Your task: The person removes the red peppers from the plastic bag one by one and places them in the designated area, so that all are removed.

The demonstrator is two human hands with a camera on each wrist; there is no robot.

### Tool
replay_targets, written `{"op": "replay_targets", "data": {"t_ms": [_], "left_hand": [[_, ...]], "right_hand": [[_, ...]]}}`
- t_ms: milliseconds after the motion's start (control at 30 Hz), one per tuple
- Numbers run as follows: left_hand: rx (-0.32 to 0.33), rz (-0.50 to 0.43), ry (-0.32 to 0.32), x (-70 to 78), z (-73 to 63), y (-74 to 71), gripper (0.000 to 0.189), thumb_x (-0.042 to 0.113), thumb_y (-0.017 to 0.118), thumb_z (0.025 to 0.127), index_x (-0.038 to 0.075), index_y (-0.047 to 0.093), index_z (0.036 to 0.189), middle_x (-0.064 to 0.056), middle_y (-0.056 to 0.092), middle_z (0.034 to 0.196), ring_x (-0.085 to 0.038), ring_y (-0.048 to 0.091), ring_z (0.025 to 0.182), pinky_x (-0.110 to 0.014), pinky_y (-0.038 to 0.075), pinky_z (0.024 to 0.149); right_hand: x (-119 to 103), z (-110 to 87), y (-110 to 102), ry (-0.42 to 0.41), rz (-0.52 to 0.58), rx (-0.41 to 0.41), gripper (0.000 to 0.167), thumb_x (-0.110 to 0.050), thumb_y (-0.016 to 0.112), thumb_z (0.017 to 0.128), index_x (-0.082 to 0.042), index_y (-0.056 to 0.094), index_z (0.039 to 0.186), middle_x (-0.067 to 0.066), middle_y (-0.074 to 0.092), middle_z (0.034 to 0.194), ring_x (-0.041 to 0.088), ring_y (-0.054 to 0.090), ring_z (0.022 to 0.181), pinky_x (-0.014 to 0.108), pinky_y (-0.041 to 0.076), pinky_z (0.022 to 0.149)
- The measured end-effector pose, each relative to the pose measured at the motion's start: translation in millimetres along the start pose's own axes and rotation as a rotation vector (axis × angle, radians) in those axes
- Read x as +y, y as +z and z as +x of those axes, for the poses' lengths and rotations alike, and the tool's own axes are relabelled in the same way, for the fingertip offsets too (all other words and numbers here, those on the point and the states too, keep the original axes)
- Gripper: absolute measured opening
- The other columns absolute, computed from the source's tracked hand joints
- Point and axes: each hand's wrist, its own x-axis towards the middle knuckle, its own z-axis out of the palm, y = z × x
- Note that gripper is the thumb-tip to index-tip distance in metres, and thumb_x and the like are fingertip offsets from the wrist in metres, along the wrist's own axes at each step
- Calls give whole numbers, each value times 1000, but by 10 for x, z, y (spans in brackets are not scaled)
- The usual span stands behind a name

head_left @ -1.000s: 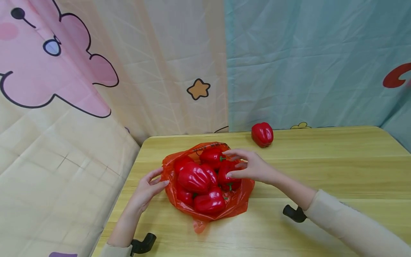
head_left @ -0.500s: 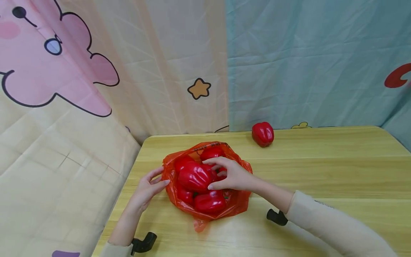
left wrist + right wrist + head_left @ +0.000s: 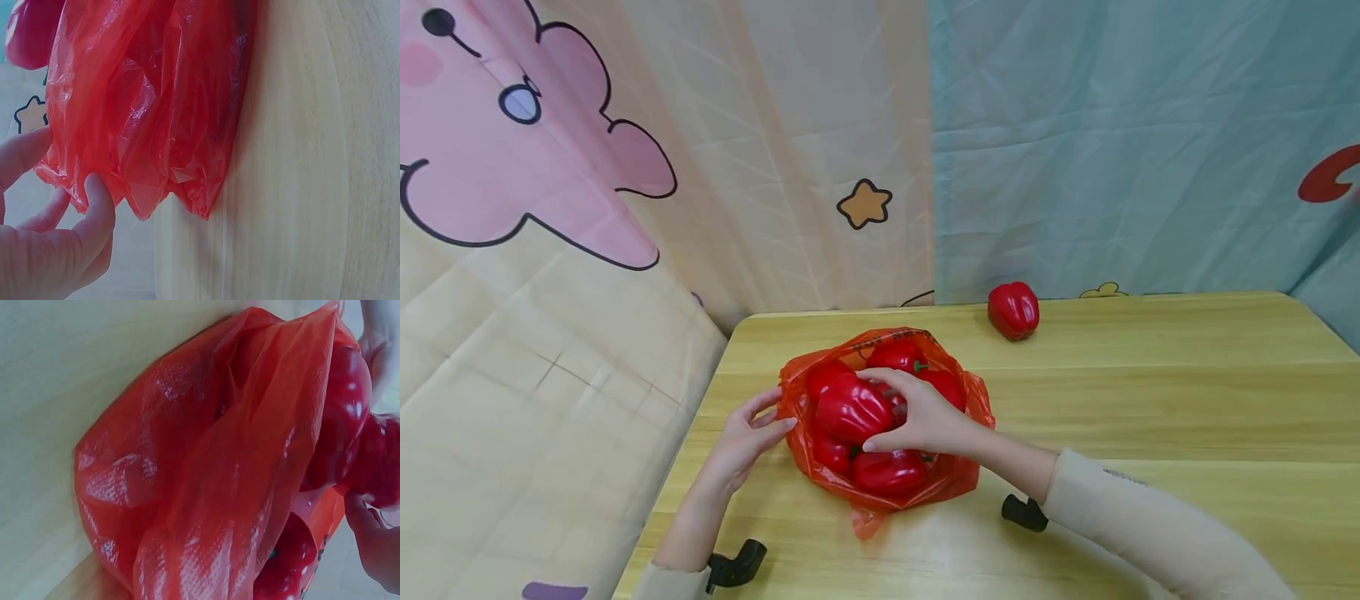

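An orange-red plastic bag (image 3: 966,467) stands on the table with its mouth spread, filled with several glossy red bell peppers, some with green stems. My right hand (image 3: 925,417) reaches over the bag's right side. Its thumb and fingers curve round the right end of the top bell pepper (image 3: 848,408); in the right wrist view the thumb touches that bell pepper (image 3: 378,462). My left hand (image 3: 747,437) rests against the bag's left rim with loosely bent, spread fingers, as the left wrist view also shows beside the thin plastic (image 3: 144,119).
One more red bell pepper (image 3: 1013,311) lies apart at the table's back edge, right of the bag. A printed curtain (image 3: 1075,150) hangs directly behind the wooden table (image 3: 1150,392). Black wrist mounts (image 3: 737,564) stick out below both forearms.
My right hand has moved left, from the bag's right rim over to the top bell pepper, and now curves round its end. The left hand and the bag stay about where they were.
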Motion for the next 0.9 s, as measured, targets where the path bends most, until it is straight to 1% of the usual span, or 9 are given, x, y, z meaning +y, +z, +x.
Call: {"op": "replay_targets", "data": {"t_ms": [267, 667, 900], "left_hand": [[16, 15, -17, -16, 9, 1, 59, 4, 61, 88, -3, 32, 139, -21, 35, 138, -15, 56, 105, -29, 51, 86], [22, 21, -20, -17, -1, 6, 58, 4, 61, 88, -2, 34, 139, -20, 35, 139, -19, 54, 109, -31, 50, 87], [23, 11, -20, 1, -7, 9, 58, 3, 60, 89, -3, 32, 139, -21, 35, 138, -13, 56, 103, -29, 51, 86]], "right_hand": [[8, 33, 56, 20, -43, 19, 79, -24, 82, 70, -28, 40, 136, -6, 49, 125, 16, 47, 112, 32, 54, 76], [6, 31, 93, 49, -40, 52, 76, -19, 80, 70, -27, 43, 135, -6, 51, 124, 17, 48, 110, 32, 54, 75], [-7, 13, 89, 57, -30, 57, 75, -19, 80, 70, -28, 44, 135, -6, 51, 124, 17, 48, 110, 32, 54, 74]]}}
